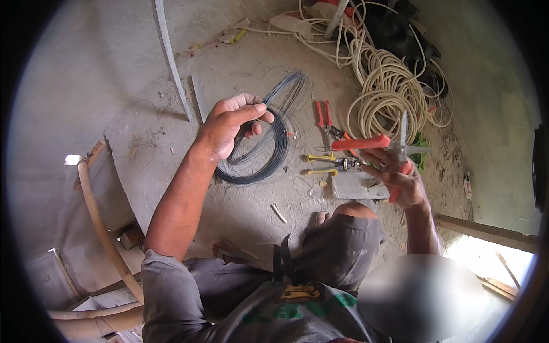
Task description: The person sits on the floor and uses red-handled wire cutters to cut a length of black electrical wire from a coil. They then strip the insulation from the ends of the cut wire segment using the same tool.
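Thin dark tie wire, looped in a coil (pixel 279 150), is pinched between the thumb and fingers of my left hand (pixel 244 118), with its loose bent end fanning out beyond the fingers. On the right, my right hand (pixel 396 176) holds a red-handled cutting tool (pixel 403 145), its blades apart and pointing away from me; its exact type cannot be told. Between the hands, yellow-handled aviation snips (pixel 334 164) lie on the floor. Just beyond them lies another red-handled hand tool (pixel 328 124), partly hidden behind the held one's handle.
A tangled coil of cream cable or hose (pixel 381 81) lies at the far right beside black plastic (pixel 386 30). A grey board (pixel 354 185) rests near my knee. A wooden strip (pixel 171 64) stands at the far left; bamboo poles (pixel 101 218) lean at the left.
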